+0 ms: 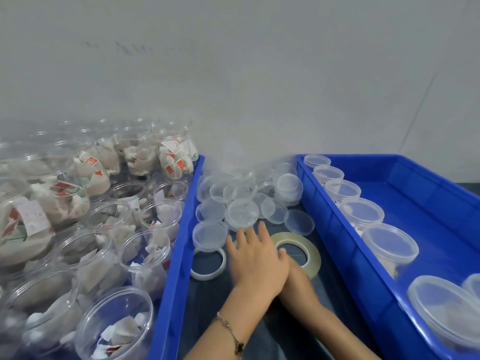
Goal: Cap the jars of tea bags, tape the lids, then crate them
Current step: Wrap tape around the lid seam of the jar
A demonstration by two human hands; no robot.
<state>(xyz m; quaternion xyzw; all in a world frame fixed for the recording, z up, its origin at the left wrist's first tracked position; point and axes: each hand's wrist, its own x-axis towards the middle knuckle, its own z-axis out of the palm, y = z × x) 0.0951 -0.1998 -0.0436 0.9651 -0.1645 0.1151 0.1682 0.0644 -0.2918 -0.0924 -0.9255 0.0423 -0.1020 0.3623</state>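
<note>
Several open clear jars of tea bags (117, 326) fill the blue crate (176, 255) on the left. A heap of clear lids (241, 211) lies on the dark table between the crates. Below the heap lie a wide roll of clear tape (313, 253) and a thinner roll (207, 275). My left hand (253, 258), with a bracelet on its wrist, stretches flat with straight fingers toward the nearest lids. It lies across my right hand (289, 263), which is mostly hidden and touches the wide roll's near edge. Capped jars (389, 245) stand in a row in the right blue crate (337, 242).
More tea-bag jars are stacked on their sides at the back left (65, 193). A plain grey wall (259, 87) rises right behind the table. The right crate's blue floor (420, 216) shows beside the row of capped jars.
</note>
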